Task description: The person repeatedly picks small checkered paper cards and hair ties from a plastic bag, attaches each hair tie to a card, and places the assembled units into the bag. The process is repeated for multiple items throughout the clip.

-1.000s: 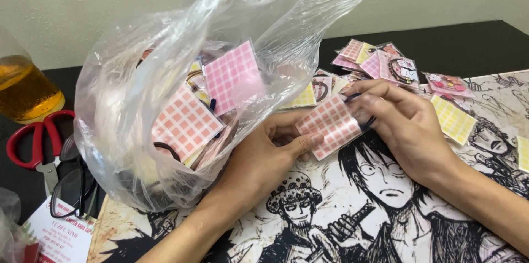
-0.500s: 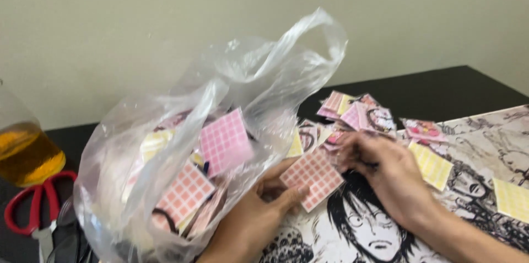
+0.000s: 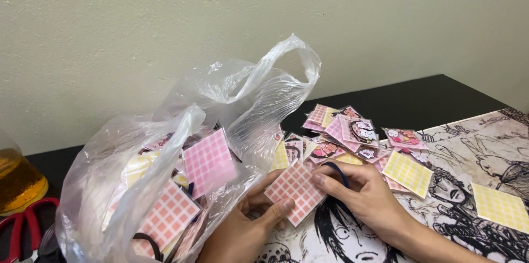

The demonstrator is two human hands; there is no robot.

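- Around my hands I see a clear crinkled plastic bag stuffed with pink and yellow checked cards, a loose heap of pink and yellow sticker cards behind them, and a yellow gridded square card to the right, all on a black-and-white comic-print mat. At far left are red-handled scissors and a glass jar of amber liquid.
- The bag bulges against my left wrist and hides the table behind it.
- Since half a second ago, the view has tipped up to show more wall; both hands keep their hold.
- The pink gridded square card lies flat, corners pointing like a diamond, its long diagonal running lower left to upper right, just right of the bag.
- My left hand pinches its lower edge with the thumb on top; my right hand presses fingertips on its right corner, a dark elastic band looped over them.
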